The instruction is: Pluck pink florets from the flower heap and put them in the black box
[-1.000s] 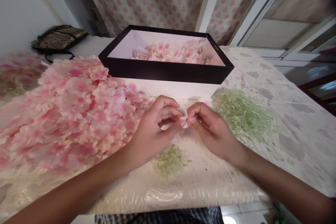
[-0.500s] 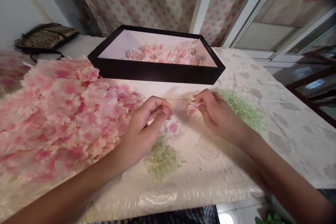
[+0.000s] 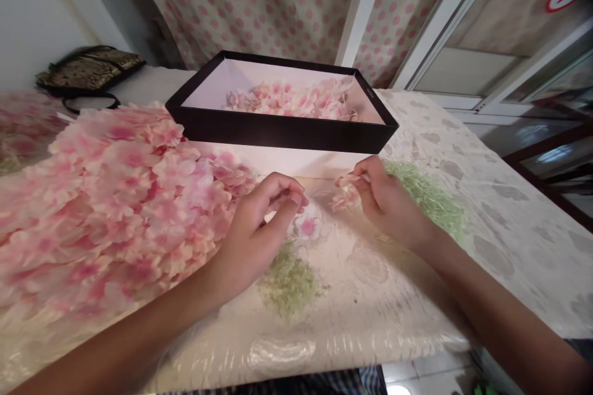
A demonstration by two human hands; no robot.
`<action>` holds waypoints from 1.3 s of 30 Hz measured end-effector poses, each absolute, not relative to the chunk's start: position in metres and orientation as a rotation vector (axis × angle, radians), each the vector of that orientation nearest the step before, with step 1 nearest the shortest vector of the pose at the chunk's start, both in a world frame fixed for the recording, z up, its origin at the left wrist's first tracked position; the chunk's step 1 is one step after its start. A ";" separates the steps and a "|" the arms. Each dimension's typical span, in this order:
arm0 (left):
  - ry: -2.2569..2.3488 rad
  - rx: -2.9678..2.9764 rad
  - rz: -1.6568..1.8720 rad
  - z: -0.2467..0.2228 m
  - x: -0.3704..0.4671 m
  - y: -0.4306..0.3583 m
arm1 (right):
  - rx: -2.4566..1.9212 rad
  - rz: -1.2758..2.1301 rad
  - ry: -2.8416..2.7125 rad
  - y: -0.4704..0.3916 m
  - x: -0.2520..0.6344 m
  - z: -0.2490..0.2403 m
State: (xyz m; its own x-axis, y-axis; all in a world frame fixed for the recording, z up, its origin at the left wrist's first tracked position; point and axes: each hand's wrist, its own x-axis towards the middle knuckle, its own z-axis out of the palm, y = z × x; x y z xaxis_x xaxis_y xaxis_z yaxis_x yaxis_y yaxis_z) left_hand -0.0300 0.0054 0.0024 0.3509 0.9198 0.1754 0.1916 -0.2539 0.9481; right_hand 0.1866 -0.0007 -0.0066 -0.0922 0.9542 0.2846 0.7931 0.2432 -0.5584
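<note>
My right hand (image 3: pixel 391 203) pinches a small pale pink artificial flower (image 3: pixel 346 192), whose petals hang from the fingertips just above the table. To its left, the fingers of my left hand (image 3: pixel 266 222) are curled with thumb and fingertips together. What they hold, if anything, I cannot make out. A single white flower with a pink centre (image 3: pixel 306 226) lies under the left fingertips. Nearer to me is a small heap of pale green bits (image 3: pixel 288 284). A large mass of pink artificial flowers (image 3: pixel 125 203) fills the table beside my left hand.
Behind my hands stands a black-rimmed box (image 3: pixel 278 133), white inside, with pink flowers in it. Green strands (image 3: pixel 426 200) lie past my right wrist. At the back left rests a patterned bag (image 3: pixel 92 69). A plastic-covered cloth lies over the table (image 3: pixel 370 321).
The view has shifted slightly. My right hand still pinches the flower, which has turned a little and hangs lower from the fingertips. My left hand keeps nearly the same pose.
</note>
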 end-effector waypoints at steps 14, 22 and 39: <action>0.701 2.613 1.256 0.000 -0.038 0.011 | -0.867 1.439 -1.409 -0.018 0.170 0.005; 0.600 2.677 1.099 0.006 -0.040 0.009 | -0.763 1.567 -1.414 -0.020 0.169 0.005; 0.521 2.292 0.874 0.018 -0.043 -0.006 | -0.760 0.647 -2.196 -0.049 0.171 0.015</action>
